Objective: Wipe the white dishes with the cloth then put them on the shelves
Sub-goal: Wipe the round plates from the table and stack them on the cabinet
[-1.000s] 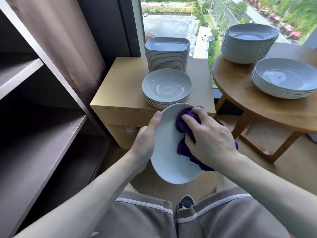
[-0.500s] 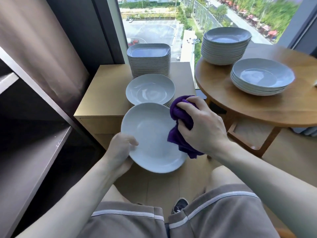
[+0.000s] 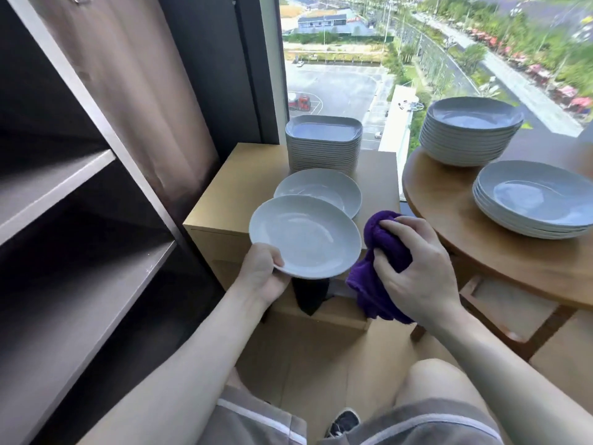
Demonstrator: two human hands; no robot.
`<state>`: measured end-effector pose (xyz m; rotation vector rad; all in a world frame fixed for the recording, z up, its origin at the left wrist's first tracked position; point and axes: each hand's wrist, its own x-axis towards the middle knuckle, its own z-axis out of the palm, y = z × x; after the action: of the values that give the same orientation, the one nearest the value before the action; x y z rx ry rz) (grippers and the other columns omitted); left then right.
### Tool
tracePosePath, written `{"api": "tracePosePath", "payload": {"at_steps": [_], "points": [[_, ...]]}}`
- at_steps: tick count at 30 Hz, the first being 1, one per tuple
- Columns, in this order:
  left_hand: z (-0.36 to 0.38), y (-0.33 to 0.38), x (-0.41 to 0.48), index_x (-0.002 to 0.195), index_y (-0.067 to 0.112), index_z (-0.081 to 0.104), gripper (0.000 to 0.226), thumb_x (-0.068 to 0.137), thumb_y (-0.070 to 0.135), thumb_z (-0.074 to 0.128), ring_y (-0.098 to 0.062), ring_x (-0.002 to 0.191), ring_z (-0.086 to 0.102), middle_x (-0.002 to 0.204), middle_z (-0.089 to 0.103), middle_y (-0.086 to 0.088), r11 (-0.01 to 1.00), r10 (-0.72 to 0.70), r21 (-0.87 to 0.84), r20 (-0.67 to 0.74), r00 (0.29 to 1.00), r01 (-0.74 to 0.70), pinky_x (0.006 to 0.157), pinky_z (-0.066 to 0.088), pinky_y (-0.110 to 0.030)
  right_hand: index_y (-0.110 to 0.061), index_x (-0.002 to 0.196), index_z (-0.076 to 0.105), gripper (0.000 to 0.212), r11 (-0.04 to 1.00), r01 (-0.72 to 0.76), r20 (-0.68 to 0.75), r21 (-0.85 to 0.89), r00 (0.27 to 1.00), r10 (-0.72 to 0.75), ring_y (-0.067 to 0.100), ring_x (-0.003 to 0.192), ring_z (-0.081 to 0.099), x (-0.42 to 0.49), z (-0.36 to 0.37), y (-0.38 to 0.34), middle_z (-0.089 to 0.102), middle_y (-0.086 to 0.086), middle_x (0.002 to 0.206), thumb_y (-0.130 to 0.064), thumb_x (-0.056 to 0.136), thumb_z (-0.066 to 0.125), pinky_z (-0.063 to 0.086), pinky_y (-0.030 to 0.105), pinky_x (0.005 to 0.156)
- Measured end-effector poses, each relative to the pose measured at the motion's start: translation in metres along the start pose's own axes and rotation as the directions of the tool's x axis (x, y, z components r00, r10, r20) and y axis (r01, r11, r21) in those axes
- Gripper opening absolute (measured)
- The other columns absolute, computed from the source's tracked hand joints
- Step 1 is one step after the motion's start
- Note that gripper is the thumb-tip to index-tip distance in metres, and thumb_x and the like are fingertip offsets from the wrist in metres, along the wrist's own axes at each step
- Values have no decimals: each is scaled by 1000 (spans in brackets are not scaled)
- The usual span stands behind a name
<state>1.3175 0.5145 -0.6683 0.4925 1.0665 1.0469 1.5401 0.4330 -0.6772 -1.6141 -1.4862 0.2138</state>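
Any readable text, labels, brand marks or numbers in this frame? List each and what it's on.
No text here can be read.
The held plate, stacked dishes and purple cloth: plain, no marks showing.
The shelves, wooden cabinet and round table: no labels visible.
The building outside the window: any signage is too small and blurred to read.

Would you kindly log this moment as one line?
left hand: holds plate | right hand: grips purple cloth | cloth: beside plate
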Motion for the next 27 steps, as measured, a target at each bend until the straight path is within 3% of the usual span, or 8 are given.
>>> {"api": "tracePosePath", "payload": {"at_steps": [7, 11, 14, 22, 27], "points": [[43, 3, 35, 118, 11, 63, 68, 72, -16, 21, -45, 118, 63, 124, 69, -20, 997, 62, -34, -81, 995, -65, 98, 57, -56, -30, 127, 64, 40, 999, -26, 26, 20, 999, 26, 10, 109, 56, 5, -4, 10, 53, -13, 126, -28, 87, 71, 52, 37, 92], [56, 8, 53, 122, 6, 58, 58, 75, -15, 31, -40, 123, 61, 132, 64, -17, 996, 64, 76, -218, 974, -49, 109, 52, -49, -32, 127, 63, 41, 998, -50, 32, 33, 998, 49, 7, 107, 55, 6, -7, 14, 51, -17, 127, -30, 88, 72, 53, 36, 91], [59, 9, 59, 129, 6, 56, 57, 77, -9, 39, -35, 122, 59, 126, 63, -12, 980, 73, 198, -278, 958, -18, 109, 51, -44, -31, 129, 63, 42, 997, -60, 31, 39, 998, 59, 8, 107, 55, 10, -7, 17, 51, -16, 126, -30, 88, 72, 53, 36, 92], [60, 6, 78, 142, 10, 47, 69, 76, -12, 44, -35, 122, 60, 132, 62, -12, 944, 167, 326, -314, 935, -59, 107, 53, -50, -32, 128, 63, 41, 995, -82, 37, 57, 996, 80, 10, 106, 55, 14, -6, 18, 51, -16, 125, -30, 88, 71, 53, 39, 91], [56, 3, 88, 146, 14, 40, 77, 73, -9, 53, -36, 123, 58, 133, 59, -10, 898, 163, 439, -300, 940, -16, 106, 52, -54, -39, 124, 62, 38, 995, -101, 20, 27, 995, 101, 4, 101, 54, 15, -5, 20, 48, -26, 123, -36, 87, 69, 48, 29, 85]]}}
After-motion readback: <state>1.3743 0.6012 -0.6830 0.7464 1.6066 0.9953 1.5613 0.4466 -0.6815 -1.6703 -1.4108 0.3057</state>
